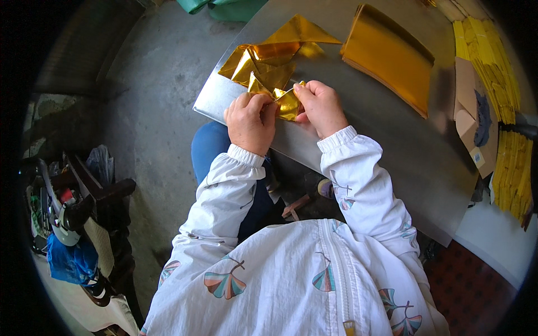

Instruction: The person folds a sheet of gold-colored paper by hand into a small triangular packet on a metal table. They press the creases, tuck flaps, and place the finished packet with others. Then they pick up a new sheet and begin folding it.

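Looking down from the head view: pinching a small gold foil piece [288,106] just above the near edge of the metal table [426,168], gripping one side with the left hand [250,122] and the other with the right hand [323,108], closing thumb to fingers at both ends; not quite telling the depth of the left pinch, partly hidden behind knuckles. Lying just beyond, folded gold foils [274,70]; sitting farther right, a gold paper stack [386,59]. Probably needing light, even pressure here: bracing with one pinch, easing the corner with the other, lining up edges before creasing, avoiding hard tugging and likely sparing the thin foil a tear.
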The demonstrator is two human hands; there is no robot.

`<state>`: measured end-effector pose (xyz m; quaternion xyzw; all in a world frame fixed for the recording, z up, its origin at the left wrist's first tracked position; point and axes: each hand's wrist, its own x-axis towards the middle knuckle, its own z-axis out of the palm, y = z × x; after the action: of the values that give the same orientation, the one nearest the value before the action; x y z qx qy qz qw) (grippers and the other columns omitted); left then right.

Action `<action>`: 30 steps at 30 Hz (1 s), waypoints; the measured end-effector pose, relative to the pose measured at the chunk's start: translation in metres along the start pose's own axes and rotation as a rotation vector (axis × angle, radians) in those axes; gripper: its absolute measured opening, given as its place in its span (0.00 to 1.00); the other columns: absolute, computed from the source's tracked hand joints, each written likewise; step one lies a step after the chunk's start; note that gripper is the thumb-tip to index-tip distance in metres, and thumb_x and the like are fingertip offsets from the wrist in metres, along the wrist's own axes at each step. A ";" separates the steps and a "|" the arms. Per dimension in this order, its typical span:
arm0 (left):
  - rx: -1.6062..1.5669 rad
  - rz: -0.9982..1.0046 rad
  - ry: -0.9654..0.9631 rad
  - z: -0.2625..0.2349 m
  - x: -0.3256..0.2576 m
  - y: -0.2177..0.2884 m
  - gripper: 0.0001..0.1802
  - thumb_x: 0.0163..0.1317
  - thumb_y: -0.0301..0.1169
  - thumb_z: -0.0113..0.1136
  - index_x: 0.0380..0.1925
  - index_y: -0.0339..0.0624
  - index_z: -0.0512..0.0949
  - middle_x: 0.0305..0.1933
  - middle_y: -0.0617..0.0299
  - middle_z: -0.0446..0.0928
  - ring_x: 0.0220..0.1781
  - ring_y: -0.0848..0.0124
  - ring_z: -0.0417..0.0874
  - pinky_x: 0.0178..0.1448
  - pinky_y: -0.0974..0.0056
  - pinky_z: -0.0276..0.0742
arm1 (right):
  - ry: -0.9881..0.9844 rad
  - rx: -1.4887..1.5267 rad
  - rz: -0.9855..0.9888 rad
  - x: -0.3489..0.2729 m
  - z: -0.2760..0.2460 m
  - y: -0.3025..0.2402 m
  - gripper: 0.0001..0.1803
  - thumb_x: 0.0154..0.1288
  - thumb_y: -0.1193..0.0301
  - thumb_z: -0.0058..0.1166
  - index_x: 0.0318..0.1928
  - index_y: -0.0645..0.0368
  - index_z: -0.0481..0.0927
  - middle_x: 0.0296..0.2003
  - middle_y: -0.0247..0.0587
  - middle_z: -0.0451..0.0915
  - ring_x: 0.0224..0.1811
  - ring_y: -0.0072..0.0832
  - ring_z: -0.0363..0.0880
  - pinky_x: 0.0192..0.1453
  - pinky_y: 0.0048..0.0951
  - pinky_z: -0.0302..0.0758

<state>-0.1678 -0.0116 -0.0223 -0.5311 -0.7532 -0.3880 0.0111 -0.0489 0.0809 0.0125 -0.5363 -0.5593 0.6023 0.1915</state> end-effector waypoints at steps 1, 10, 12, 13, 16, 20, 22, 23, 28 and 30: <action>0.011 -0.005 -0.001 0.000 0.000 0.001 0.06 0.54 0.27 0.67 0.32 0.41 0.82 0.32 0.55 0.79 0.35 0.57 0.80 0.40 0.57 0.76 | -0.002 0.006 0.008 0.001 0.000 0.001 0.15 0.71 0.64 0.51 0.33 0.63 0.79 0.27 0.40 0.81 0.19 0.20 0.79 0.22 0.20 0.77; 0.071 -0.040 -0.010 0.004 0.000 0.003 0.05 0.55 0.28 0.66 0.33 0.43 0.82 0.33 0.56 0.79 0.37 0.57 0.80 0.40 0.55 0.76 | 0.016 0.047 0.016 0.016 -0.004 0.007 0.15 0.70 0.62 0.47 0.37 0.62 0.80 0.33 0.43 0.81 0.24 0.22 0.80 0.26 0.19 0.78; 0.068 -0.025 0.001 0.005 0.000 0.001 0.05 0.56 0.29 0.65 0.32 0.43 0.82 0.33 0.56 0.79 0.37 0.57 0.80 0.40 0.55 0.75 | 0.047 0.012 0.039 0.019 -0.004 0.006 0.17 0.70 0.62 0.46 0.40 0.62 0.81 0.37 0.47 0.83 0.24 0.24 0.82 0.27 0.19 0.79; 0.054 -0.022 0.012 0.005 0.000 0.000 0.05 0.55 0.30 0.65 0.32 0.45 0.82 0.33 0.57 0.78 0.38 0.57 0.80 0.42 0.55 0.73 | 0.055 0.022 0.059 0.020 -0.003 0.004 0.17 0.70 0.62 0.45 0.41 0.62 0.81 0.38 0.47 0.83 0.25 0.24 0.82 0.28 0.19 0.80; 0.028 -0.024 0.028 0.009 -0.001 -0.002 0.05 0.54 0.32 0.65 0.31 0.49 0.80 0.33 0.60 0.77 0.39 0.58 0.78 0.44 0.55 0.69 | 0.037 0.024 0.093 0.023 -0.003 0.000 0.17 0.70 0.61 0.45 0.42 0.62 0.81 0.39 0.46 0.83 0.25 0.25 0.82 0.29 0.20 0.80; 0.037 -0.047 0.007 0.010 -0.002 -0.003 0.07 0.55 0.32 0.64 0.33 0.48 0.79 0.34 0.60 0.78 0.40 0.58 0.79 0.44 0.54 0.69 | 0.060 0.059 0.084 0.025 -0.006 0.004 0.16 0.70 0.62 0.47 0.41 0.63 0.80 0.37 0.45 0.83 0.25 0.25 0.83 0.29 0.21 0.80; 0.024 -0.049 0.001 0.009 -0.001 -0.002 0.07 0.55 0.32 0.64 0.34 0.48 0.78 0.35 0.60 0.78 0.41 0.57 0.79 0.45 0.54 0.69 | 0.127 -0.068 -0.073 0.020 -0.013 0.016 0.14 0.69 0.64 0.49 0.41 0.63 0.80 0.35 0.46 0.83 0.25 0.31 0.83 0.29 0.25 0.81; 0.057 -0.033 0.004 0.009 -0.001 -0.001 0.07 0.56 0.32 0.64 0.34 0.48 0.78 0.35 0.61 0.78 0.41 0.57 0.79 0.45 0.54 0.69 | 0.144 -0.113 -0.203 0.016 -0.018 0.022 0.13 0.69 0.66 0.50 0.40 0.63 0.80 0.34 0.47 0.83 0.26 0.34 0.83 0.29 0.27 0.81; 0.212 0.091 -0.001 0.009 -0.004 0.003 0.06 0.57 0.31 0.62 0.35 0.47 0.78 0.39 0.61 0.78 0.44 0.58 0.79 0.46 0.54 0.69 | 0.282 -0.335 -0.699 -0.014 -0.009 0.050 0.10 0.67 0.73 0.52 0.45 0.64 0.81 0.31 0.39 0.82 0.22 0.24 0.80 0.29 0.25 0.78; 0.242 0.212 0.000 0.007 -0.006 0.003 0.08 0.57 0.31 0.62 0.38 0.47 0.79 0.42 0.61 0.78 0.48 0.60 0.79 0.48 0.54 0.70 | 0.171 -0.126 -0.425 -0.024 -0.008 0.050 0.11 0.67 0.73 0.52 0.47 0.65 0.80 0.33 0.39 0.83 0.24 0.23 0.80 0.31 0.24 0.78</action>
<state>-0.1599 -0.0120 -0.0281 -0.6023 -0.7342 -0.2909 0.1160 -0.0153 0.0495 -0.0199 -0.4667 -0.6778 0.4647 0.3268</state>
